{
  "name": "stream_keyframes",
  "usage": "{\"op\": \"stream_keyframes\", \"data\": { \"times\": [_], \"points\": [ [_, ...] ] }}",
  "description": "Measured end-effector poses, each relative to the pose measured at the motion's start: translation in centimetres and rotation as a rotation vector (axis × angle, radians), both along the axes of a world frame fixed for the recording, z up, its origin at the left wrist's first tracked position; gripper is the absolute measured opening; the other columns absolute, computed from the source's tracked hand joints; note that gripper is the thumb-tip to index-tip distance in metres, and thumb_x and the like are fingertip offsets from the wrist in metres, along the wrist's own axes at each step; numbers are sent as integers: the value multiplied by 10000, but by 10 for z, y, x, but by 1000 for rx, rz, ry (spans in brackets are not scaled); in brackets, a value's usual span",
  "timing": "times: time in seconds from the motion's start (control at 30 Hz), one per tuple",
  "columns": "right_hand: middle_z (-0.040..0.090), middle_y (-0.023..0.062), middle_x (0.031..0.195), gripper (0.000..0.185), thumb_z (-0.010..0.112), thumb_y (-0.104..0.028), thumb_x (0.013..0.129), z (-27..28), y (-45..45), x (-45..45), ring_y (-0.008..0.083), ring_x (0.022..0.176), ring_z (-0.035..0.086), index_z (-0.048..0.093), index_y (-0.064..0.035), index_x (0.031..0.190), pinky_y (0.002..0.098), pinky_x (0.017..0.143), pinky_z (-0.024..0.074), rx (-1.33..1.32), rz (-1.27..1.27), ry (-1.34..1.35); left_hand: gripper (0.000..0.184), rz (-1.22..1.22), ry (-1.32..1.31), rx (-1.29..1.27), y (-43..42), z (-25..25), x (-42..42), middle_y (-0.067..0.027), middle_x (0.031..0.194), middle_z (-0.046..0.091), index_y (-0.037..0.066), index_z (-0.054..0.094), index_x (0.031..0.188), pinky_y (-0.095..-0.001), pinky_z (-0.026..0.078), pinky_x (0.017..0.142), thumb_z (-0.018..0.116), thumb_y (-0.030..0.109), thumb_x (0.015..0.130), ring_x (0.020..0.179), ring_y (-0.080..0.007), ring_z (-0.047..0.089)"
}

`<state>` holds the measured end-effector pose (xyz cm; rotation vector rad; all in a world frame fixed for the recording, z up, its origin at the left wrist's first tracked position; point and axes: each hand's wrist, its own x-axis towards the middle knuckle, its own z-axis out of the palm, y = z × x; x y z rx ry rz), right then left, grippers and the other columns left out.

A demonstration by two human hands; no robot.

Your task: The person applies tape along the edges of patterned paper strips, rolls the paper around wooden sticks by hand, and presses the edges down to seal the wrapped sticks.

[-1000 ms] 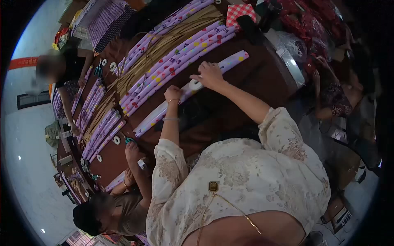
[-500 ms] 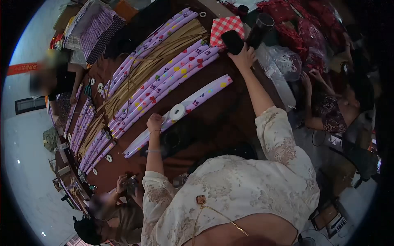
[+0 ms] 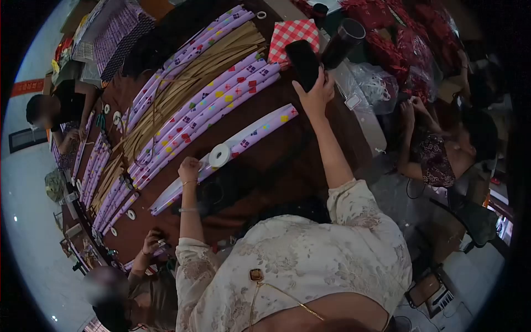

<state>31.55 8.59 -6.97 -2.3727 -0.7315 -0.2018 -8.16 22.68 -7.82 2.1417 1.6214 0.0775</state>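
In the head view, my right hand [image 3: 317, 95] grips a black phone [image 3: 303, 62] at the far side of the table, thumb on one side and fingers on the other. My left hand [image 3: 189, 169] is closed beside a purple patterned strip [image 3: 259, 138] that lies slantwise in front of me; what its fingers hold, if anything, I cannot make out. A white tape roll [image 3: 219, 155] rests on that strip, just right of my left hand. Beyond it several purple patterned rolls [image 3: 221, 105] lie side by side.
Long brown strips [image 3: 204, 74] lie among the rolls on the brown-covered table [image 3: 310, 171]. A dark tumbler [image 3: 343, 43] and a red checked cloth [image 3: 293, 40] are near the phone. Co-workers sit at the left [image 3: 72, 119], lower left [image 3: 146, 290] and right [image 3: 437, 149].
My right hand has closed round the phone and tilted it up off the checked cloth. The left hand stays beside the strip. The whole view has shifted slightly.
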Motion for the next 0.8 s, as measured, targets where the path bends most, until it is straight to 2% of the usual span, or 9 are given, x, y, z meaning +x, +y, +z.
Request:
{"op": "stream_keyframes", "data": {
  "times": [0.07, 0.1, 0.2, 0.3, 0.43, 0.53, 0.63, 0.73, 0.8],
  "points": [
    [283, 183, 1252, 626, 570, -395, 783, -9, -24, -26, 331, 1147, 293, 338, -56, 1255, 491, 925, 212, 94, 130, 25, 191, 15, -13, -14, 0, -1, -1, -71, 657, 621, 79, 595, 703, -299, 480, 588, 732, 149, 589, 631, -200, 615],
    [331, 158, 1222, 512, 562, -322, 802, -7, -35, -42, 310, 1134, 323, 401, -68, 1217, 463, 930, 225, 137, 181, 23, 188, 22, -23, -25, 1, -2, -2, -71, 660, 622, 79, 595, 703, -300, 480, 590, 730, 147, 591, 633, -200, 616],
    [398, 102, 1186, 424, 595, -220, 772, 2, -61, -80, 269, 1125, 361, 474, -86, 1156, 434, 940, 237, 66, 402, 44, 185, 16, -8, -28, 2, -2, -1, -65, 658, 621, 76, 596, 703, -298, 480, 592, 728, 144, 594, 627, -193, 614],
    [406, 55, 1218, 370, 587, -166, 772, 5, -64, -94, 233, 1179, 329, 499, -106, 1127, 432, 964, 231, -25, 588, 62, 186, 24, -26, -26, 2, -3, -2, -59, 645, 614, 73, 595, 706, -291, 477, 586, 727, 139, 592, 612, -182, 607],
    [437, 46, 1197, 331, 577, -179, 782, 2, -41, -94, 218, 1170, 344, 519, -106, 1100, 420, 964, 240, -20, 782, 11, 188, 8, -78, -42, 3, -5, -2, -60, 635, 609, 71, 594, 710, -289, 472, 570, 723, 133, 590, 601, -180, 603],
    [505, 39, 1100, 309, 604, -235, 761, -2, -22, -95, 213, 1087, 423, 554, -105, 1037, 395, 922, 280, -38, 956, -74, 191, 1, -65, -29, 2, -7, -3, -63, 633, 608, 69, 593, 711, -292, 471, 565, 723, 137, 589, 598, -181, 602],
    [513, 39, 1065, 313, 624, -263, 739, -3, -11, -95, 217, 1024, 459, 567, -98, 999, 387, 891, 300, -133, 1040, -23, 193, -18, -75, 7, 3, -9, -5, -65, 634, 608, 69, 593, 708, -295, 471, 564, 723, 145, 587, 597, -186, 602],
    [517, 46, 1015, 332, 642, -275, 716, -11, -6, -94, 225, 976, 476, 570, -86, 979, 377, 868, 312, -96, 1072, -58, 192, -13, -77, 21, 1, -9, -2, -68, 639, 611, 67, 593, 704, -301, 473, 566, 722, 146, 586, 602, -198, 605],
    [522, 39, 1010, 329, 643, -265, 709, -10, -5, -91, 228, 983, 472, 572, -90, 979, 365, 861, 317, -143, 1095, -36, 189, 3, -74, 22, 1, -10, -2, -71, 642, 612, 66, 594, 703, -306, 475, 569, 720, 144, 587, 606, -206, 607]
  ]
}}
